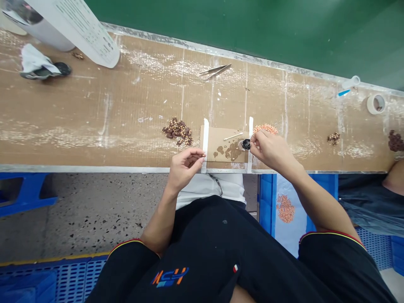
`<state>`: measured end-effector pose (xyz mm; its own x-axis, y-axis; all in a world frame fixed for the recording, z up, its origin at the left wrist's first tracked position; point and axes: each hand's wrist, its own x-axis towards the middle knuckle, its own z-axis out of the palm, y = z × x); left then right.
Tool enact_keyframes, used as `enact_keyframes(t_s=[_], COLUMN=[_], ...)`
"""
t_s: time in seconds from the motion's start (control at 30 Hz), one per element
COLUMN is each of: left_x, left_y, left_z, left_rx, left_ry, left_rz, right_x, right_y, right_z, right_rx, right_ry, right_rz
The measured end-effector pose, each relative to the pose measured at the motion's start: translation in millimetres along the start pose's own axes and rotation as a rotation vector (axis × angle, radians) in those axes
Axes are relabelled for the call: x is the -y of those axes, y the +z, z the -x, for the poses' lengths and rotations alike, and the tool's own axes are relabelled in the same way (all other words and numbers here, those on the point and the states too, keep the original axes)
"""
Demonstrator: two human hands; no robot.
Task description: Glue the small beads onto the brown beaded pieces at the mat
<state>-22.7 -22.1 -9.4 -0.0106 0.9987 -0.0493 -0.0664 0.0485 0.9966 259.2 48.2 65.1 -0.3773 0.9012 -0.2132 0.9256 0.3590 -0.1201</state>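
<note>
My left hand (185, 167) is closed in a pinch at the left edge of a small cardboard sheet (213, 136); a tiny piece may be at its fingertips, too small to name. My right hand (270, 148) pinches a round black cap (246, 144), beside or on a small clear container at the sheet's right side. On the sheet lie a cotton swab (233, 136) and dark wet stains (232, 150). White tape strips (205, 139) run along its two sides. A pile of brown and gold bits (178, 131) lies left of it, and small orange pieces (265, 128) lie behind my right hand.
Metal tweezers (215, 71) rest farther back on the cardboard-covered table (142, 101). A white bottle (91, 33) and a crumpled cloth (39, 63) occupy the far left. At right are a tape roll (375, 104), more bits (333, 138) and another person's arm (394, 177).
</note>
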Motion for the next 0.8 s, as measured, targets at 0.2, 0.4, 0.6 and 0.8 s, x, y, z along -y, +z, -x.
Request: enact_keyframes(t_s=[0.2,0.4,0.6,0.8], left_x=[1.0,1.4,-0.6,0.7], left_y=[-0.3,-0.6,-0.4,-0.3], left_z=[0.3,0.4,0.4,-0.3], left_rx=[0.009,0.017,0.017,0.007], left_ry=[-0.012,-0.003,-0.007,0.001], left_rz=[-0.001,0.005,-0.005,-0.001], right_x=[2.3,3.8,2.3,0.4], right_y=[1.7,2.3,3.0,5.2], right_z=[0.8,0.0,0.7,1.4], right_rx=[-0.02,-0.013,-0.019,-0.047], right_ry=[0.01,0.035,0.024,0.024], right_rz=[0.018,0.031,0.02,0.012])
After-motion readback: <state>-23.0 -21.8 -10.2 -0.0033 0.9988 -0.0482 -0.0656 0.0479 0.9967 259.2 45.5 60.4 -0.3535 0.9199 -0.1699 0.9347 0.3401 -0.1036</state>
